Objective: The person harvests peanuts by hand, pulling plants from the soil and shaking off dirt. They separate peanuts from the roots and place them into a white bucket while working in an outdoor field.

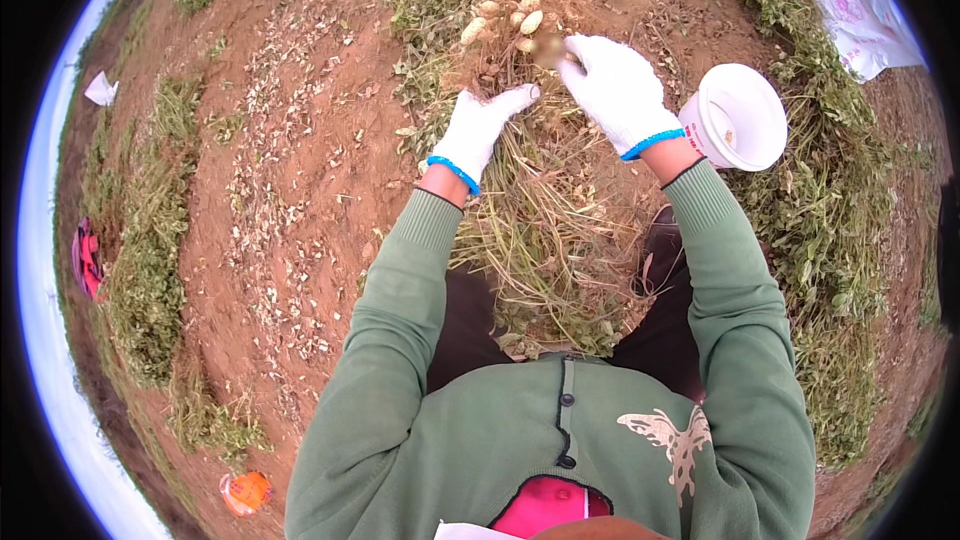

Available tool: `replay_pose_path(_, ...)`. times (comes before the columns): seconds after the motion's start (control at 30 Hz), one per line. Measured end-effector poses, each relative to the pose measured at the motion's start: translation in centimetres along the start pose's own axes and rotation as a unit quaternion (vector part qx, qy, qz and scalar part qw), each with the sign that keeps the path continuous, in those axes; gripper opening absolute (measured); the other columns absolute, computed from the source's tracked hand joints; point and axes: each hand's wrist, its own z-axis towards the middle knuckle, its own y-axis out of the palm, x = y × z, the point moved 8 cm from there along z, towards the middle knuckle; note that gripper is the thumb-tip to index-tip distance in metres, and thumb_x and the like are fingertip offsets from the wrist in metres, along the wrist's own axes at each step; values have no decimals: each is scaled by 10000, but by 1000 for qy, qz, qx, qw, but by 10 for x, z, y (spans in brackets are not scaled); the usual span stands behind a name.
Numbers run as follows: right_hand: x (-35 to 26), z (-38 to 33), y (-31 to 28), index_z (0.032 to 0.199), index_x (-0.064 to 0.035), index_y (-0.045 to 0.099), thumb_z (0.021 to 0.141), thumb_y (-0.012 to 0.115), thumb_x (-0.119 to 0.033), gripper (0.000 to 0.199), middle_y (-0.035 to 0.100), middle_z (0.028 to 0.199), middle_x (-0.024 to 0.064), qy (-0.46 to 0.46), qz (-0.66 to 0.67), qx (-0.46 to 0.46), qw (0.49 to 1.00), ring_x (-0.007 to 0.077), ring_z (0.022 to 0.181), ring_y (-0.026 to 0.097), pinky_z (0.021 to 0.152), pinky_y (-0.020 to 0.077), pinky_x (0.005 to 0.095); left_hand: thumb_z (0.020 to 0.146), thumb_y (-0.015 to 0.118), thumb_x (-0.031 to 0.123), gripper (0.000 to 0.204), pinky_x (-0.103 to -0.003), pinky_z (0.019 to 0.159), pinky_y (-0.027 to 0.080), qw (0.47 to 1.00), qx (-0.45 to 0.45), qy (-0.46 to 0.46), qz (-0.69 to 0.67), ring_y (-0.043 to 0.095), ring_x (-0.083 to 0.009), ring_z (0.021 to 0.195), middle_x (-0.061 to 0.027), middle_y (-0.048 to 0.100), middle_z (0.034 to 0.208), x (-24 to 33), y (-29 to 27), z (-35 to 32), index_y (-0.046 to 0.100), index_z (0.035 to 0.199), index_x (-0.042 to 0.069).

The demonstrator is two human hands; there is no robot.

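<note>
Bright, even daylight falls around me, and the shadows are soft. On the left, the pale sky (35, 240) bends strongly and shows a bluish fringe at its outer rim. My white gloves (472, 135) look almost washed out. Beside my right hand (618, 88), one small patch is blurred.

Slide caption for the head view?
Gloved left hand and gloved right hand beside peanuts and plant stems, white bucket at right.
</note>
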Motion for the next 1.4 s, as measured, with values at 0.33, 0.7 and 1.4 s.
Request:
replay_pose_path(0.33,115,-3,-15,978,-37,718,924,550,-202,242,710,990,219,164,-165,-66,970,328,913,708,782,571,431,809,831,325,579,-370,1105,406,999,-39,8,28,600,-188,1209,-137,714,1191,-7,9,-1,670,1217,-54)
replay_pose_path(0.7,39,6,-5,1366,-84,625,934,629,-104,432,662,982,39,194,546,-94,810,125,847,640,766,537,251,744,897,277,746,-347,1068,433,996,-80,11,-22,612,-198,1167,-135,671,1243,12,24,-8,563,1299,-93)
replay_pose_path(1.4,17,2,-17,1108,-33,691,939,633,-99,191,688,812,7,287,490,-109,816,62,597,578,527,453,208,813,836,144,542,-332,1008,520,991,-97,88,9,674,-196,1092,-125,702,1187,2,33,-4,596,1276,-2)
